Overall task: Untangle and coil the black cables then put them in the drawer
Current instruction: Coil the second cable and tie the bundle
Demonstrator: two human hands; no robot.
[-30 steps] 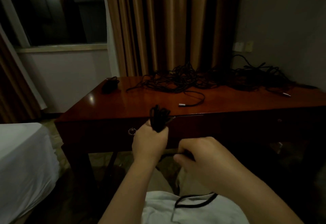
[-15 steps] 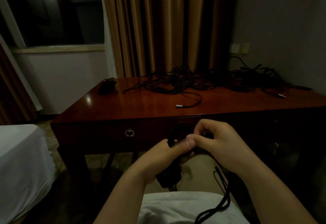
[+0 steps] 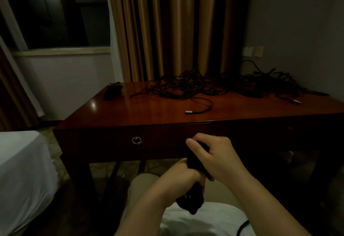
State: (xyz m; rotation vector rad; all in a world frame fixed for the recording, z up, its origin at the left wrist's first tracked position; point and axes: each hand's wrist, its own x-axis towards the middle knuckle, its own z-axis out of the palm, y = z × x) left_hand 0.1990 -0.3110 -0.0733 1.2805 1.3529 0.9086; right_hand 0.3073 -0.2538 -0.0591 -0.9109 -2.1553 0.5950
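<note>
Fingers of the right hand (image 3: 217, 158) are curled over the top of the black cable bundle (image 3: 195, 159), thumb up and pressing on it, while the left hand (image 3: 183, 175) clamps the same bundle from below, its fingers wrapped round the middle. That is the change: half a second ago the two hands were only pinching at a loop in front of the drawer, and a second ago the left hand held the coil up alone while the right tugged a loose strand low down. Now both have come together on one tight hank, and its lower end (image 3: 189, 201) hangs dark beneath the left wrist, over the lap.

Biggest things first: the wooden desk (image 3: 115, 113) fills the middle of the view, and the drawer front (image 3: 104, 142) under its top is closed, ring pull (image 3: 136, 140) hanging untouched well left of the hands. Along the back of the desktop the tangled cable pile (image 3: 214, 85) sits spread out, apart from the hands. One strand trails forward to a silver plug (image 3: 188, 112) near the front edge. A small black adapter (image 3: 112, 91) lies at the left rear corner.

My read: this one cable looks all but coiled, wrap being cinched. Next comes the drawer, which needs a free hand for that ring. Plenty of tangle remains, so the job is early.
</note>
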